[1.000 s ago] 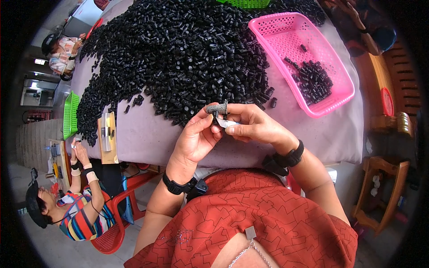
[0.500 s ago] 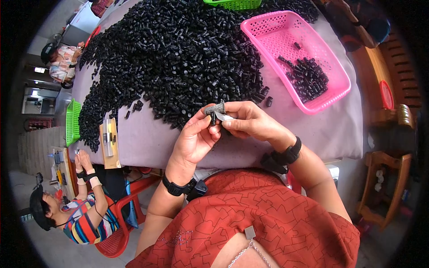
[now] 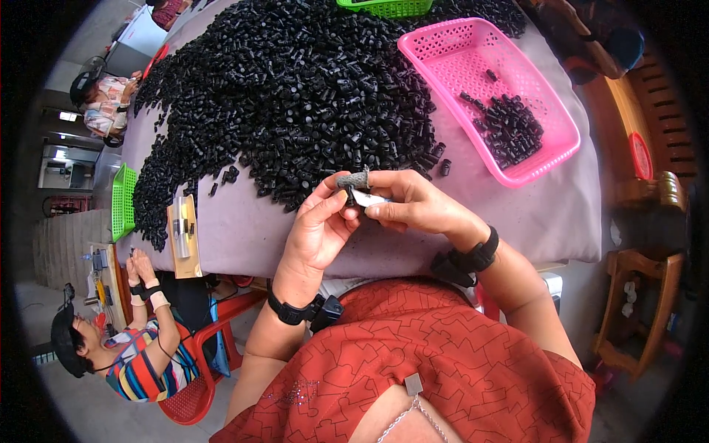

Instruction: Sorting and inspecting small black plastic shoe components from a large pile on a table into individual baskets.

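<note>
My hands meet just in front of the near edge of a big heap of small black cylindrical parts (image 3: 310, 96). In my left hand (image 3: 319, 229), thumb and fingers pinch one small black part, mostly hidden by the fingertips. My right hand (image 3: 417, 203) grips a small pale blade (image 3: 365, 198) between thumb and fingers, its tip against the black part. A grey knit finger sleeve (image 3: 354, 179) sits where the two index fingers meet; which finger wears it I cannot tell.
A pink basket (image 3: 480, 148) at the right holds several black parts. Green baskets (image 3: 122, 203) (image 3: 391, 7) stand at the left edge and far side. A tan board with a clear tube (image 3: 182, 236) lies at the near left. Two people (image 3: 140, 347) (image 3: 107, 100) work at the left.
The blade has swung flatter and shows more of its face beside the black part. My hands stay in nearly the same place.
</note>
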Action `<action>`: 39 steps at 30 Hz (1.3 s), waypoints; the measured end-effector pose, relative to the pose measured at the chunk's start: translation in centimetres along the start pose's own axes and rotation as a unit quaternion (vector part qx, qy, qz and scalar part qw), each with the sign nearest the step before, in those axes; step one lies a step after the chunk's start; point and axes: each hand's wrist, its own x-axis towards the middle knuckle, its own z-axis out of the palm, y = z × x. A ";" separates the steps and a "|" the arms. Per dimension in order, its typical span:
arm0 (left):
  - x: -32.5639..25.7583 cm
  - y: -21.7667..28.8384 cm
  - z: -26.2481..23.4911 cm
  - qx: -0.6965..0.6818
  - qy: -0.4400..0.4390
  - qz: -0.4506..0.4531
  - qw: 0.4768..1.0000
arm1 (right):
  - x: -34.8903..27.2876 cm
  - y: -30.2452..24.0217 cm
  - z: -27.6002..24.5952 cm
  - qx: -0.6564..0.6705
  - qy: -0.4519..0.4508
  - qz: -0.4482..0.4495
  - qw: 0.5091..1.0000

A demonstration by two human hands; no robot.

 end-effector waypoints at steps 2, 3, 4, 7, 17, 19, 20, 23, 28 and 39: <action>0.1 -0.1 0.1 0.009 -0.008 0.003 1.000 | 0.0 0.1 -0.2 0.020 0.025 -0.004 0.999; 0.2 -0.1 0.2 0.018 -0.014 0.008 1.000 | 0.1 0.2 -0.4 0.019 0.031 -0.006 0.999; 0.3 0.0 0.4 0.020 -0.019 0.002 1.000 | 0.1 0.4 -0.5 0.050 0.049 -0.004 0.998; 1.0 1.0 1.9 0.033 0.016 0.038 0.999 | 0.3 0.5 -0.7 0.081 0.134 -0.019 0.988; 8.0 0.3 14.4 0.217 -0.193 0.025 0.957 | 0.5 1.3 -1.7 0.152 0.292 -0.100 0.939; 8.0 -0.6 15.2 0.317 -0.153 0.100 0.931 | 0.8 1.3 -1.5 0.194 0.324 -0.102 0.920; 7.9 -1.0 14.9 0.322 -0.131 0.135 0.928 | 0.8 1.3 -1.7 0.184 0.329 -0.103 0.921; 7.7 -0.4 12.2 0.323 -0.090 0.168 0.927 | 0.3 -0.6 -2.2 0.173 0.383 -0.169 0.891; 7.7 -0.9 8.4 0.461 -0.001 0.176 0.870 | -0.4 -1.3 -3.2 0.085 0.405 -0.246 0.876; 12.3 -6.0 4.2 0.764 -0.217 0.307 0.525 | -1.2 -2.7 -1.7 -0.026 0.396 -0.339 0.853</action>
